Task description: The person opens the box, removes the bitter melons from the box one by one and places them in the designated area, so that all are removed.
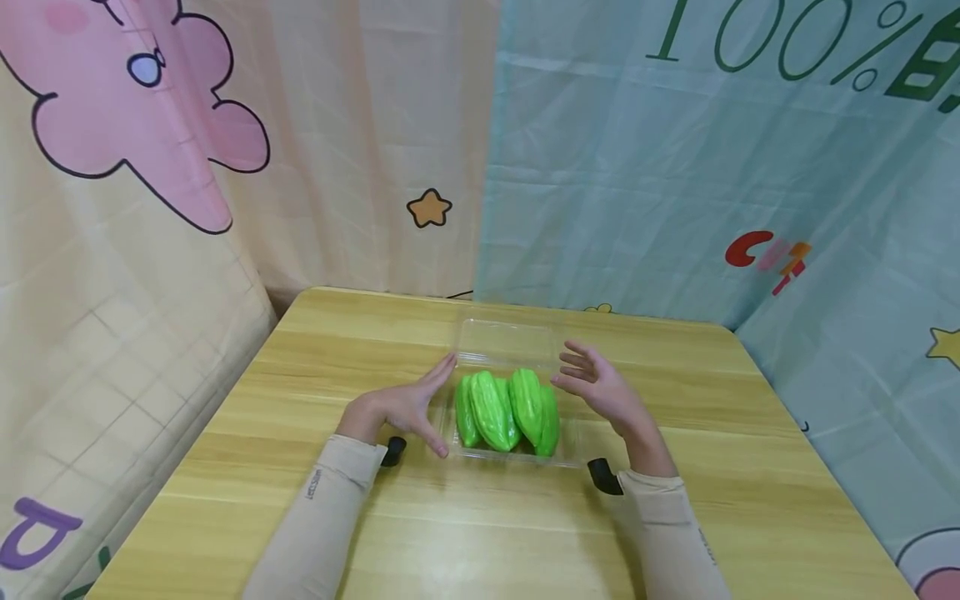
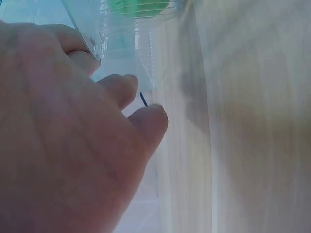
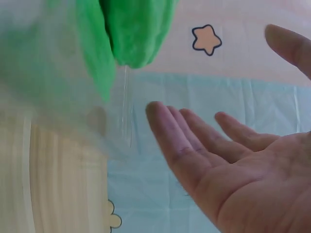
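Observation:
Several bright green, lengthwise-ridged fruits [image 1: 491, 412] lie side by side in a clear plastic clamshell box [image 1: 517, 457] on the table. The box's transparent lid [image 1: 506, 340] is folded back towards the table's far side. My left hand [image 1: 408, 411] is at the box's left side, thumb and fingers spread apart, fingertips close to its edge. In the left wrist view, the fingers overlap the clear plastic. To the right of the box, my right hand [image 1: 600, 387] is raised with relaxed fingers and holds nothing. The right wrist view shows its palm and fingers [image 3: 170, 141] beside the box.
The wooden table [image 1: 360, 333] has rounded far corners. Behind it hang a cream curtain [image 1: 360, 167] and a blue curtain [image 1: 600, 183] with printed figures. A black strap piece shows at each sleeve cuff.

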### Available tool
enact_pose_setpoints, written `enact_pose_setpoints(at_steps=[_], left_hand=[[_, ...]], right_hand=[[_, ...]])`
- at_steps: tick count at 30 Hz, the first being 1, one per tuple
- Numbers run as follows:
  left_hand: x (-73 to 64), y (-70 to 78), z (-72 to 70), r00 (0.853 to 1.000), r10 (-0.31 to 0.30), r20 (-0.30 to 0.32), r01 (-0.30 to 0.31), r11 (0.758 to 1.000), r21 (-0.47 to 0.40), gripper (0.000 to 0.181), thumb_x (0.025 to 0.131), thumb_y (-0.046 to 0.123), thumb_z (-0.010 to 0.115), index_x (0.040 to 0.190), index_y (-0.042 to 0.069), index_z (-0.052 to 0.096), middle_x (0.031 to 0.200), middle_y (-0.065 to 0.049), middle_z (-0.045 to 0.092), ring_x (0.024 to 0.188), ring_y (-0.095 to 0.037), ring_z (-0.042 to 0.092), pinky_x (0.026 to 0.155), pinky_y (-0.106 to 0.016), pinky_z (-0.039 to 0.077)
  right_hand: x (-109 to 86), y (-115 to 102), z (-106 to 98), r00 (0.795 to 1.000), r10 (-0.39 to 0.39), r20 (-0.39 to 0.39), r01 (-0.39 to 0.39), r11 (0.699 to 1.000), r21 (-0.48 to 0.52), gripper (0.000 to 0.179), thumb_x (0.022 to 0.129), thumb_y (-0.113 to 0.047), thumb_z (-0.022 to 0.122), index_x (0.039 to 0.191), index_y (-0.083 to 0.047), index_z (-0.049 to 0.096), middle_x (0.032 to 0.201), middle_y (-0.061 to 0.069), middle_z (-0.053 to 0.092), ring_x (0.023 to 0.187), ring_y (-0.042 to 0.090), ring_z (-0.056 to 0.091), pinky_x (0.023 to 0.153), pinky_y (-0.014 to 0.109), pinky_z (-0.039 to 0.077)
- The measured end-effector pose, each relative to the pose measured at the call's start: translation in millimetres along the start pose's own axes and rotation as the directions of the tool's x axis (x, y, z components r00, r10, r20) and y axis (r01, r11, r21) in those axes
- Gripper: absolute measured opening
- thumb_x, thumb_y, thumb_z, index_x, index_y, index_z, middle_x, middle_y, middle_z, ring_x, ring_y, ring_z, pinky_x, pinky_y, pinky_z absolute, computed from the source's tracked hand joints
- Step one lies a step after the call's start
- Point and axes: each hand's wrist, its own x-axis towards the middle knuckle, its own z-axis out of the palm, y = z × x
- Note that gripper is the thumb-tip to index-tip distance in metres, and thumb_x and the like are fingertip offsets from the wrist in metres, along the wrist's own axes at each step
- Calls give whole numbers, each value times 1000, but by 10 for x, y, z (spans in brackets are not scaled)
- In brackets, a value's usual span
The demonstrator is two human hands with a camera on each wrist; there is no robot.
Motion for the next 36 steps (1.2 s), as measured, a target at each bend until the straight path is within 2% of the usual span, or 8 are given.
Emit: enact_pose_setpoints(at_steps=[8,14,22,29,36], left_hand=[[-9,-18,3,1000,-7,4,7,1000,-6,150,67,28,96,157,20,-24,162,-4,-32,149,-32,-12,119,-51,11],[-3,-17,3,1000,-5,9,5,1000,-1,149,69,27,95,156,19,-25,162,-7,-32,149,-33,-13,119,-52,10],[13,-29,-13,1000,-10,9,9,1000,20,149,68,30,95,157,11,-23,162,-9,-32,149,-35,-13,119,-54,11],[16,9,-24,1000,-10,13,10,1000,18,149,69,31,95,157,12,-24,162,-9,-31,149,-35,-13,119,-54,12],[12,-1,-8,1000,-11,10,11,1000,6,150,68,31,95,157,12,-23,162,-8,-31,150,-35,-12,119,-55,12]], right_hand=[[3,-33,146,988,126,93,-118,989,-89,87,92,-28,76,158,-4,24,154,27,36,137,45,41,105,56,43],[5,-47,280,979,163,123,-143,977,-160,91,90,-31,79,157,-1,25,150,28,41,135,46,43,103,56,45],[23,-67,483,987,154,57,-137,964,-226,93,87,-31,81,156,0,27,145,29,46,131,43,47,102,54,46],[46,-87,644,996,85,-18,-86,932,-352,87,85,-32,83,151,1,38,137,29,54,123,41,55,98,53,49],[43,-85,690,996,79,-41,-88,933,-349,78,87,-26,82,149,-1,43,133,26,58,120,39,57,96,51,51]])
